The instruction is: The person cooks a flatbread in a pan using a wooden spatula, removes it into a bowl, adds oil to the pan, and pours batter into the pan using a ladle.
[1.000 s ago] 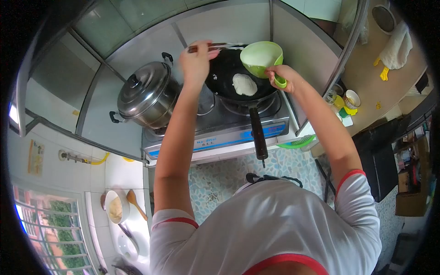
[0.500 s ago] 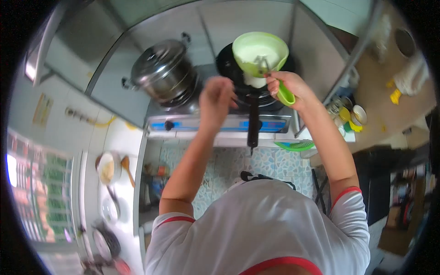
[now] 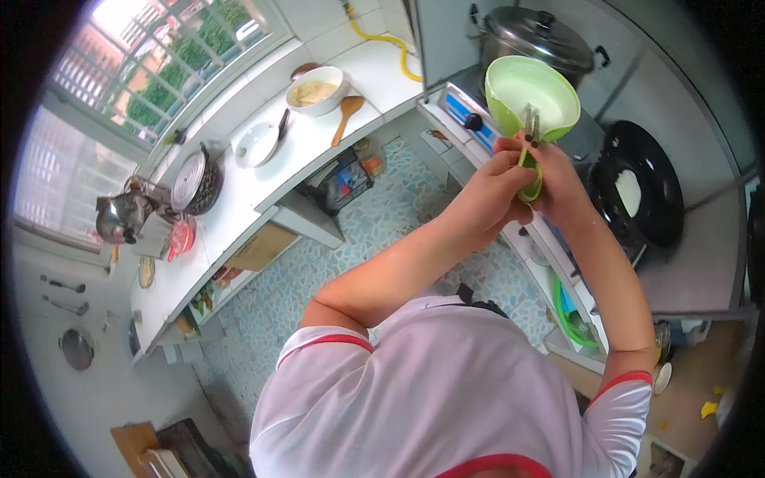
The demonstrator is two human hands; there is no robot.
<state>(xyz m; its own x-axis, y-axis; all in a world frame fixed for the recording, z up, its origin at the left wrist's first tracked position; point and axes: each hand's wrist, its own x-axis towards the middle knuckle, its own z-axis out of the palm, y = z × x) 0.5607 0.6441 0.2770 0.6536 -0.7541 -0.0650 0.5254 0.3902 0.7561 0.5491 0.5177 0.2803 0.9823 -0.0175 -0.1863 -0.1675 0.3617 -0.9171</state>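
In the head view a light green bowl (image 3: 550,127) with a green handle (image 3: 531,183) is held over the front of the stove, a whitish mixture coating its inside. My right hand (image 3: 564,179) is closed round the handle from the right. My left hand (image 3: 490,187) meets it from the left, its fingers closed at the same handle. A metal utensil with narrow prongs (image 3: 532,119) sticks up over the bowl's near edge; its lower end is hidden by my hands. In the black frying pan (image 3: 661,175), right of the bowl, lies a white patch of batter (image 3: 628,191).
A lidded steel pot (image 3: 538,36) stands on the stove behind the bowl. Along the left counter (image 3: 247,187) are a white bowl of pale food (image 3: 315,92), a wooden spatula (image 3: 347,119), a white dish (image 3: 257,145) and a dark pot (image 3: 195,182). A green basket (image 3: 570,319) sits below the stove.
The bowl has moved left, off the frying pan, toward the counter. My left hand has joined my right at its handle. The view has turned left, and white batter now shows in the pan.
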